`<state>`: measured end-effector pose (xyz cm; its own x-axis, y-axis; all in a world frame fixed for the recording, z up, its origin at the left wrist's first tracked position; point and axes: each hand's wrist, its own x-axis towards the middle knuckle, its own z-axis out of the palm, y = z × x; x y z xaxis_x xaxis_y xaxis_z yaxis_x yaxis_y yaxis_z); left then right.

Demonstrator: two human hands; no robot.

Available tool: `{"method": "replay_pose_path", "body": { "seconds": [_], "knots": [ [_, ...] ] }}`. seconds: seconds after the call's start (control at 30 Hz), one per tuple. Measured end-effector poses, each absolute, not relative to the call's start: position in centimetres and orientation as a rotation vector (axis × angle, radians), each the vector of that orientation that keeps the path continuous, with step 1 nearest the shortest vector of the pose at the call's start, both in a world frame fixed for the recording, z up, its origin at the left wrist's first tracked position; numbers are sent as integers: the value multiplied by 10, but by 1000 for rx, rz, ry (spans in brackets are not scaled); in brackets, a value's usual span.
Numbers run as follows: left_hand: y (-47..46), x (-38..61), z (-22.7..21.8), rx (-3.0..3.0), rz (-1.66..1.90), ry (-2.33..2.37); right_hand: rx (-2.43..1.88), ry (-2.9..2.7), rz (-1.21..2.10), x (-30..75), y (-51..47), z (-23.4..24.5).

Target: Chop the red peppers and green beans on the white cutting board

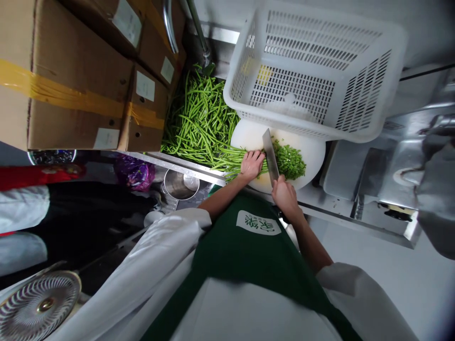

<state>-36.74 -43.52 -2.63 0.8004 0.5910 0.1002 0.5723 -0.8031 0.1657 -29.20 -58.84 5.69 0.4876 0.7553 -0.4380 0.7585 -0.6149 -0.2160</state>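
Note:
On a round white cutting board (316, 154), my left hand (252, 165) presses down on a bunch of long green beans (230, 160), fingers curled over them. My right hand (285, 194) grips the handle of a cleaver (271, 156). The blade stands just right of my left fingertips, at the cut end of the bunch. To the right of the blade lies a heap of finely chopped green beans (290, 162). A large pile of whole green beans (202, 113) spreads to the left of the board, and the bunch runs out of it.
A white slotted plastic basket (305, 118) stands behind the board, overlapping its far edge. Taped cardboard boxes (78, 85) are stacked at the left. A metal pot (181, 183) sits below the counter edge. Another person's dark clothing (95, 222) shows at the lower left.

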Motion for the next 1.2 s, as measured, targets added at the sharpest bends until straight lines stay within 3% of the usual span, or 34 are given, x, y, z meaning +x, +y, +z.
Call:
{"method": "replay_pose_path", "body": {
  "seconds": [0.13,0.37,0.57,0.83,1.2],
  "knots": [
    [-435,-366,-29,2854,242,945,2649,1374,-853,-294,-609,70],
    [-435,-365,-29,2799,250,955,2767,1433,-832,-296,-574,30],
    [-430,-373,-1,2692,398,971,2806,1445,-811,-296,-570,21],
    [-421,-419,4,3014,-187,770,2831,1431,-847,-289,-575,20],
    [-425,-370,-2,3028,-15,705,2843,1320,-811,-275,-603,27]
  ]
}}
